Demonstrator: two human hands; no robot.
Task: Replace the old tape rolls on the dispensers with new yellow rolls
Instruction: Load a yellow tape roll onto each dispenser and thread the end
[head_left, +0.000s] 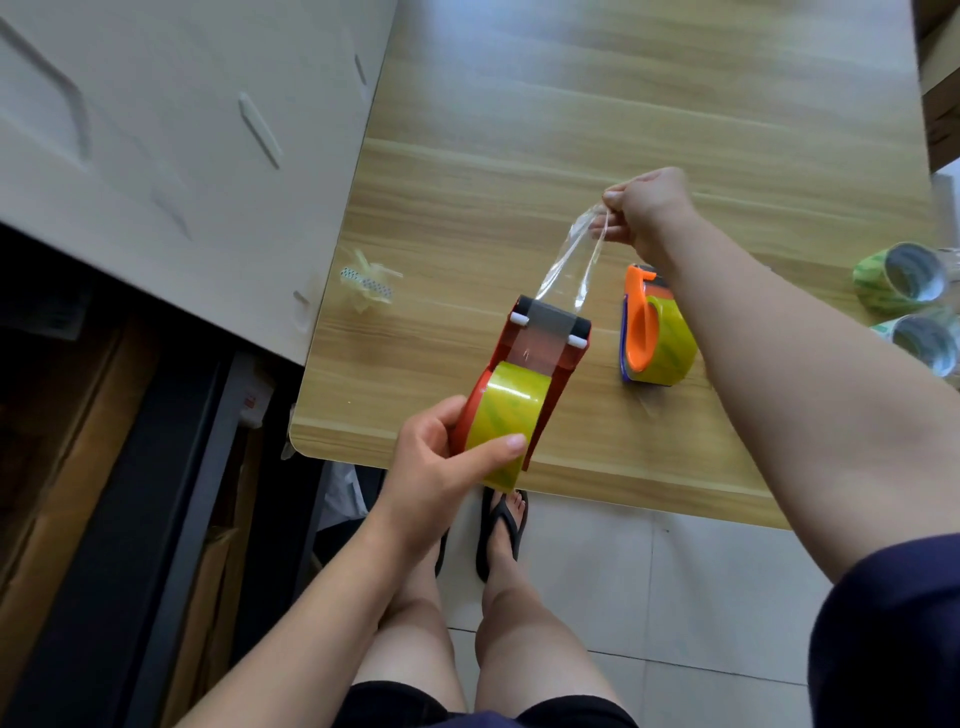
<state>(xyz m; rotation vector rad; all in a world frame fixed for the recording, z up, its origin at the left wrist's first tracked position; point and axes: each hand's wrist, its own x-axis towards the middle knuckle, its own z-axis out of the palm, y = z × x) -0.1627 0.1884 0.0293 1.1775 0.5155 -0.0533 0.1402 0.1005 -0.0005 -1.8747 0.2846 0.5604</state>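
My left hand (441, 462) grips a red tape dispenser (558, 353) over the table's near edge, thumb on the yellow roll (506, 415) mounted in it. A clear strip of tape (569, 265) runs from the dispenser's mouth up to my right hand (644, 213), which pinches its free end above the table. To the right, an orange dispenser (641, 322) with its own yellow roll (670, 343) lies on the wooden table (519, 156), under my right forearm.
A crumpled scrap of tape (366, 283) lies near the table's left edge. Two rolls of tape (906, 283) rest at the right edge. A white panel (156, 130) stands left of the table. My sandalled feet (501, 530) are on the tiled floor below.
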